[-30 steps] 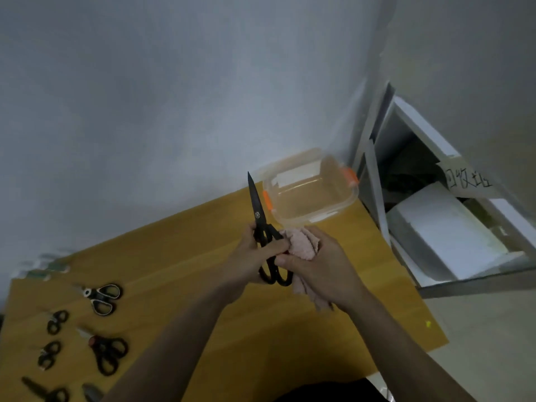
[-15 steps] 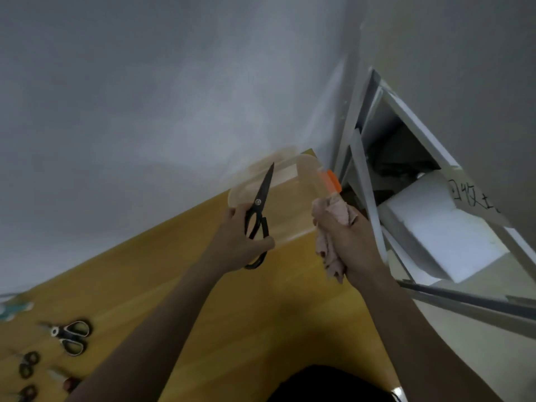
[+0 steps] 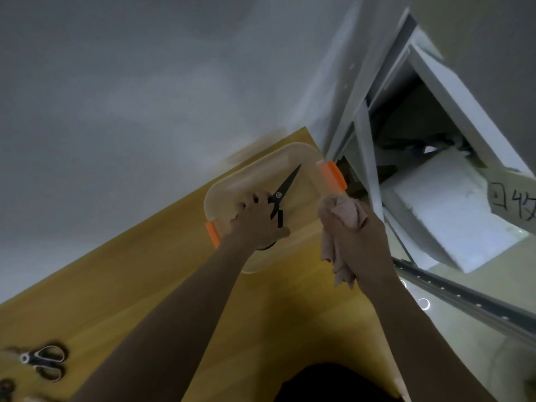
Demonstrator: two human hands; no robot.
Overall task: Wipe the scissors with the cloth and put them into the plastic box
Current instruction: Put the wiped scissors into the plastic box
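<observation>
Black scissors (image 3: 282, 188) with closed blades point up and right, held by their handles in my left hand (image 3: 256, 220). That hand is over the clear plastic box (image 3: 232, 181) with orange clips, which stands at the far corner of the wooden table (image 3: 130, 280). The blades lie inside the box's outline. To the right of the box, my right hand (image 3: 359, 236) grips a bunched pink cloth (image 3: 338, 216), part of which hangs below the fist.
Another pair of scissors (image 3: 43, 362) with grey-black handles lies at the table's near left, with more partly cut off at the left edge. A grey wall backs the table. A white metal rack (image 3: 371, 158) with white foam blocks stands just right of the table.
My left hand has carried the scissors forward and down into the box's outline. My right hand with the cloth stayed beside the box. The view has shifted right.
</observation>
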